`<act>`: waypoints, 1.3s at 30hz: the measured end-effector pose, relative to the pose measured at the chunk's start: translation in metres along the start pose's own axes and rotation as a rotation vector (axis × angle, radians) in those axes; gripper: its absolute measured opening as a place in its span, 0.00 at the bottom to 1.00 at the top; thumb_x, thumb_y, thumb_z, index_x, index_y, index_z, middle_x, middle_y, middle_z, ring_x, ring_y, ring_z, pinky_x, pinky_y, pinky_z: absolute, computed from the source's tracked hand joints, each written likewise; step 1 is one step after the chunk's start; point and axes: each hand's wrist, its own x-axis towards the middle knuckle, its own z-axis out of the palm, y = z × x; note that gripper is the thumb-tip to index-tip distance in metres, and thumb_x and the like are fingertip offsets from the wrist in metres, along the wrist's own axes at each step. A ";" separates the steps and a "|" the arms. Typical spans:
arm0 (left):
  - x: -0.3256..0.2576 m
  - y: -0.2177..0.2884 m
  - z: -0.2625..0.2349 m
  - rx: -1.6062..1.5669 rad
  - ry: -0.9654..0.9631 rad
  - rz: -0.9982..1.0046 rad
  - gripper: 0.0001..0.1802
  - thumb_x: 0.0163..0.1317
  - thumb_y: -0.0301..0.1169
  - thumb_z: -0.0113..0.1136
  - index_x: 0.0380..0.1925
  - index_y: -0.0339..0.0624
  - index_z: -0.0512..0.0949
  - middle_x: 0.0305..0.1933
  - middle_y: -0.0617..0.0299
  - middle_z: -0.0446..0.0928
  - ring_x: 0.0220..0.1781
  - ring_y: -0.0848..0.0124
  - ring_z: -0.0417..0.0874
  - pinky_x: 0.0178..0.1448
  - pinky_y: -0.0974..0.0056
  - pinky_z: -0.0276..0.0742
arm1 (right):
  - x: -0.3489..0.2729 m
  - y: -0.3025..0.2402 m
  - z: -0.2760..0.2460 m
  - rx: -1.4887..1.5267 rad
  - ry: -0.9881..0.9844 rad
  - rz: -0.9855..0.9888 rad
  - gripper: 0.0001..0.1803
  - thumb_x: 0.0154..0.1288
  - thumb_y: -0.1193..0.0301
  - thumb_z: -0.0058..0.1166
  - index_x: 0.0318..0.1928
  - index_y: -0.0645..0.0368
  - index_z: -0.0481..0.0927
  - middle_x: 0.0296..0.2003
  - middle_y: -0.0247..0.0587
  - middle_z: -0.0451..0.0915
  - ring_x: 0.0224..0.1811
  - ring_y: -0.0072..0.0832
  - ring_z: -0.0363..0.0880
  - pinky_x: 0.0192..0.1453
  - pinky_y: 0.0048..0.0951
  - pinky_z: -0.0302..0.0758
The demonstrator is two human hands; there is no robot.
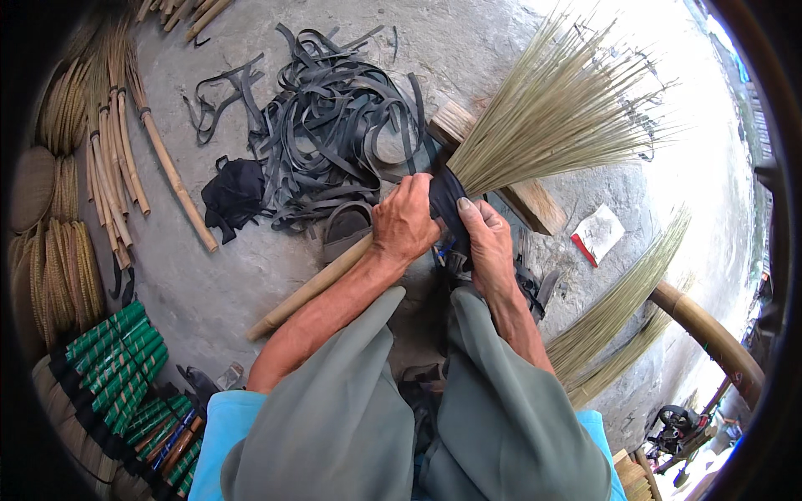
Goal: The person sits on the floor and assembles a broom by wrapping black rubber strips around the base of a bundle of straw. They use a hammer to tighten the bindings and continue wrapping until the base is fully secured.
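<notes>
**Both hands closed on one band at the broom's neck**

Hands: two, neither open. Left hand (405, 219) – fingers curled in a fist, pressed to the near side of the black band (449, 199); how much of the neck it grips underneath is hidden. Right hand (488, 238) – thumb laid flat on the band, pinching it against the fingers, which are partly out of sight.

Broom: one, running slantwise through the grip. Its bristles (551, 117) fan out beyond the hands, to the right; its single handle (309, 289) slopes back under the left forearm.

Counts around the hands:
- Block (539, 207): one wooden end right of the bristles, another left; join hidden by the broom.
- Strips (334, 117): one black heap, ahead and left of the left hand; too tangled to count.
- Cloth (234, 194): one, black, left of the left hand.
- Packet (598, 234): one, white and red, right of the right hand.
- Pole (710, 338): one, thick, farther right.
</notes>
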 end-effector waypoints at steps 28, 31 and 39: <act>0.039 -0.013 0.013 -0.423 -0.052 -0.175 0.29 0.89 0.54 0.52 0.54 0.35 0.82 0.38 0.40 0.83 0.42 0.42 0.82 0.51 0.45 0.80 | 0.002 -0.007 -0.011 -0.604 0.063 -0.301 0.22 0.84 0.62 0.62 0.34 0.64 0.71 0.27 0.37 0.67 0.33 0.23 0.63 0.37 0.37 0.68; 0.049 -0.017 0.013 -0.694 -0.197 -0.248 0.29 0.90 0.55 0.51 0.53 0.35 0.82 0.32 0.46 0.79 0.34 0.51 0.72 0.49 0.51 0.78 | 0.000 -0.009 -0.012 -0.682 0.088 -0.304 0.22 0.83 0.63 0.61 0.34 0.65 0.72 0.26 0.40 0.67 0.32 0.24 0.65 0.37 0.39 0.70; 0.038 0.011 0.011 -0.232 -0.007 -0.192 0.27 0.90 0.56 0.43 0.56 0.47 0.80 0.42 0.32 0.88 0.50 0.25 0.87 0.52 0.26 0.79 | 0.017 -0.008 0.002 -0.299 0.003 -0.232 0.19 0.86 0.63 0.59 0.34 0.61 0.77 0.29 0.31 0.75 0.32 0.19 0.67 0.38 0.34 0.70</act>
